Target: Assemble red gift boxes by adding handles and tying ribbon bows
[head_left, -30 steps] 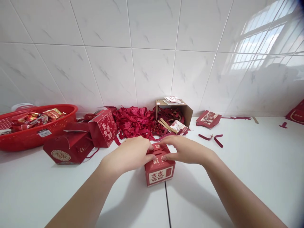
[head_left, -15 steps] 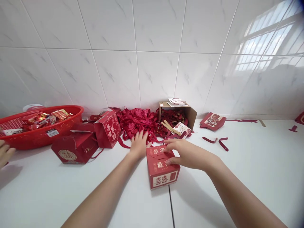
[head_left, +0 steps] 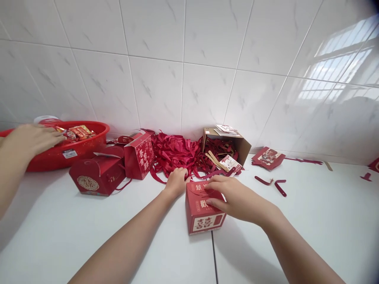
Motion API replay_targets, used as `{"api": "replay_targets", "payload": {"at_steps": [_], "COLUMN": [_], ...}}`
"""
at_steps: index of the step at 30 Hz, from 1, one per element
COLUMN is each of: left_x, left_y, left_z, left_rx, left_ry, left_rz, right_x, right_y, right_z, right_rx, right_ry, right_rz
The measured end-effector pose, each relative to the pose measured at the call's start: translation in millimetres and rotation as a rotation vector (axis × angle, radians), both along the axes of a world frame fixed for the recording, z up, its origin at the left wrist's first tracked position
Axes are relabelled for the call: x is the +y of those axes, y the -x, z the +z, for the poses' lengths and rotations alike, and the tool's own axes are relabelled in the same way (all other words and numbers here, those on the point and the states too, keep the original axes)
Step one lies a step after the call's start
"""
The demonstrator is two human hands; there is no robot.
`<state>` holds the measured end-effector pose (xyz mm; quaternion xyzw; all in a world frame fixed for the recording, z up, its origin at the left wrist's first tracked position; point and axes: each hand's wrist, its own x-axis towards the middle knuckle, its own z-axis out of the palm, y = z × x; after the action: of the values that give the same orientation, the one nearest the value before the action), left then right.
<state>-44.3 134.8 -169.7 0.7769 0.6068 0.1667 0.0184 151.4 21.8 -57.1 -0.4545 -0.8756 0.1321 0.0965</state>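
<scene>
In the middle of the table a red gift box (head_left: pixel 206 223) with gold and white lettering stands upright. My right hand (head_left: pixel 237 199) holds it from the right, fingers and thumb pressed on its lid. Just beyond the box, my left hand (head_left: pixel 177 182) is at the front edge of a heap of red ribbons (head_left: pixel 176 150). Its fingers are curled down on the ribbon there, and their tips are partly hidden.
Left of the ribbons stand a red box (head_left: pixel 139 156) and a handled box (head_left: pixel 100 175). Another person's hand (head_left: pixel 32 138) is over a red basket (head_left: pixel 99 136) of wrapped sweets. A cardboard box (head_left: pixel 244 146) spills straps; a flattened packet (head_left: pixel 268 157) and loose strips (head_left: pixel 280 187) lie right.
My left hand's fingers went from spread to curled at the ribbons. My right hand stays on the gift box. The other person's hand moved in over the basket. The view shifted slightly.
</scene>
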Motion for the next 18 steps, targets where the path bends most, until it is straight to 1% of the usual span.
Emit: {"api": "replay_targets", "payload": {"at_steps": [4, 8, 11, 13, 15, 18], "left_x": [2.0, 4.9, 2.4, -2.9, -10.8, -26.5], "left_y": [2.4, 4.4, 3.8, 2.7, 2.3, 4.1], "left_z": [-4.0, -8.4, -7.3, -4.2, -0.2, 5.0], "left_rx": [-0.006, -0.033, -0.051, -0.057, -0.061, -0.06], "left_ry": [-0.026, -0.066, -0.103, -0.14, -0.187, -0.25], "left_rz": [0.037, 0.102, 0.122, 0.138, 0.162, 0.207], "right_x": [-0.5, 1.5, 5.5, 7.8, 8.7, 6.2], "right_y": [3.6, 10.6, 17.2, 20.1, 20.2, 11.1], "right_z": [0.9, 11.4, 20.3, 23.2, 22.7, 17.8], "right_rx": [-0.1, -0.216, -0.226, -0.183, -0.083, 0.188], "right_ry": [-0.029, -0.016, 0.031, 0.058, 0.066, 0.027], "right_rz": [0.024, 0.03, 0.042, 0.036, 0.017, -0.041]}}
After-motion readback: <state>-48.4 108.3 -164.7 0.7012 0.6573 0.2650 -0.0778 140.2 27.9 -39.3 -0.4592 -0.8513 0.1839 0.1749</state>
